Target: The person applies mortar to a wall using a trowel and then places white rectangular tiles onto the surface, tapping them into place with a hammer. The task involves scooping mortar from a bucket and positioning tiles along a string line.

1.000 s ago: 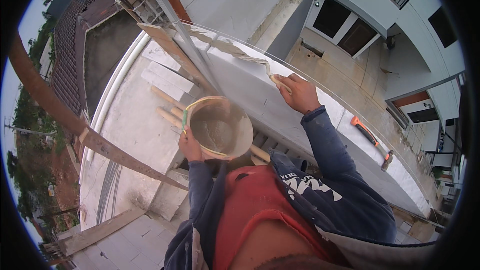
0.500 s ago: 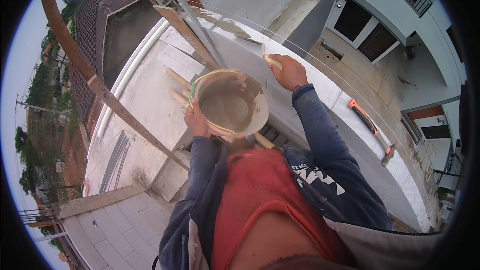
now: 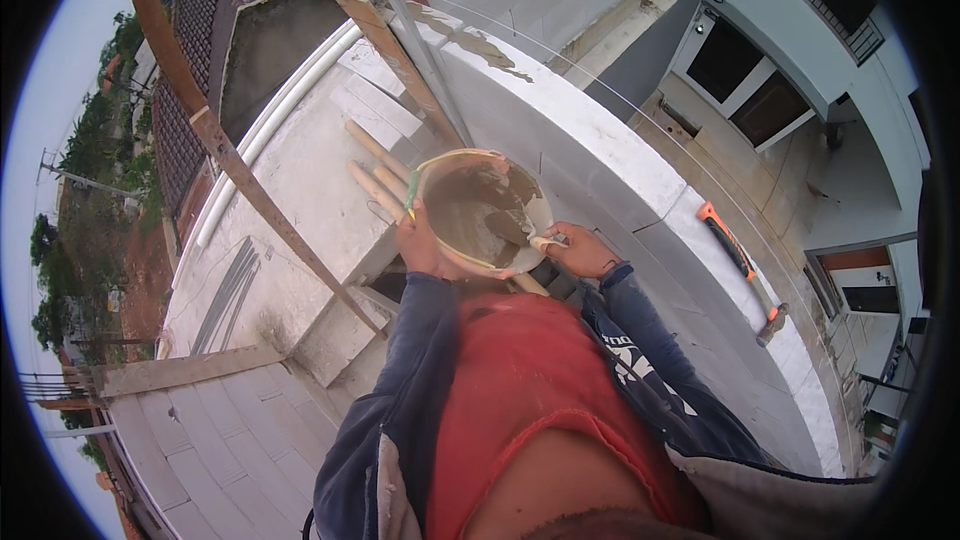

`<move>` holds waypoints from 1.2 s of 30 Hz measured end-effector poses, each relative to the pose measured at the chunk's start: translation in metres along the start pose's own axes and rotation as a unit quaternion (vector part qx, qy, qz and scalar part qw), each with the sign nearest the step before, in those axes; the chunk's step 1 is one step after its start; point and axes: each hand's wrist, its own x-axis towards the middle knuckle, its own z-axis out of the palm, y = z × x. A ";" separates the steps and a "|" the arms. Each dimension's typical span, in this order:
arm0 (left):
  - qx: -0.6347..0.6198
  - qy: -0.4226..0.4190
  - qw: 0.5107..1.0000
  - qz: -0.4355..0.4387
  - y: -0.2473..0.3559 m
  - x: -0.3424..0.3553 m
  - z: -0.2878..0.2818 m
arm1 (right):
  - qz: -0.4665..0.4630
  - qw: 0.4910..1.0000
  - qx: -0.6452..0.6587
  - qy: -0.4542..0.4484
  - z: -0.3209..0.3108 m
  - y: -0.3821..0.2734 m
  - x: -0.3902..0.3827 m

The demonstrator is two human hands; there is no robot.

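The person appears to be scooping mortar (image 3: 455, 220): the trowel (image 3: 508, 228) is dipping its blade into the round bucket (image 3: 541, 216), which is sitting just in front of the torso. Taking the bucket as the clock's centre, the right hand (image 3: 578, 251) is closing around the trowel's handle at 4 o'clock, while the left hand (image 3: 421, 243) is curling its fingers over the rim at 8 o'clock. Mortar smears are lying on the white block wall (image 3: 610, 140) at 12 o'clock, so the next move is probably calling for lifting a loaded blade clear of the rim without spilling.
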 end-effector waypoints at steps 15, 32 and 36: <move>0.083 -0.307 0.947 -0.054 -0.042 -0.056 0.062 | -0.097 0.938 -0.163 0.291 -0.013 0.043 -0.034; 0.301 -0.698 0.647 -0.058 -0.185 -0.178 0.152 | 0.090 0.942 -0.159 0.281 0.067 0.224 -0.133; 0.340 -0.788 0.511 0.036 -0.194 -0.203 0.180 | 0.183 0.955 -0.078 0.222 0.110 0.262 -0.200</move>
